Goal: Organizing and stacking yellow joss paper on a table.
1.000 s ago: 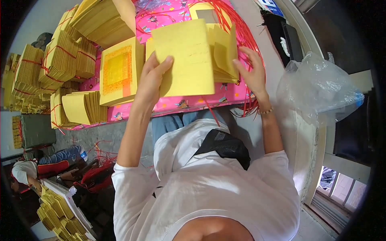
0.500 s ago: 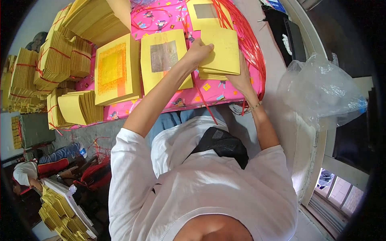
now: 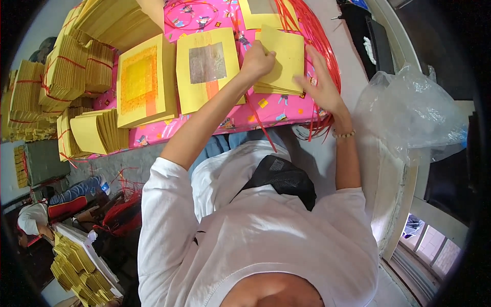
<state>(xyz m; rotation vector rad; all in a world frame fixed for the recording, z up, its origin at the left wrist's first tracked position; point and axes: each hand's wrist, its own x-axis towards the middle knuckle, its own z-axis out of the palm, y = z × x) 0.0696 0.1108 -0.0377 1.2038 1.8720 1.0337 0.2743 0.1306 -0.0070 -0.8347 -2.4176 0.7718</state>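
Hands (image 3: 258,62) at yellow papers (image 3: 286,64) on pink tablecloth (image 3: 280,106), grey floor (image 3: 99,175) below

Head view — left fisheye of a worn pair | looks down from behind and above the bare fingers (image 3: 319,66) | near: white cloth shirt (image 3: 255,225) behind them, pink printed table cover (image 3: 166,130) beneath and beyond
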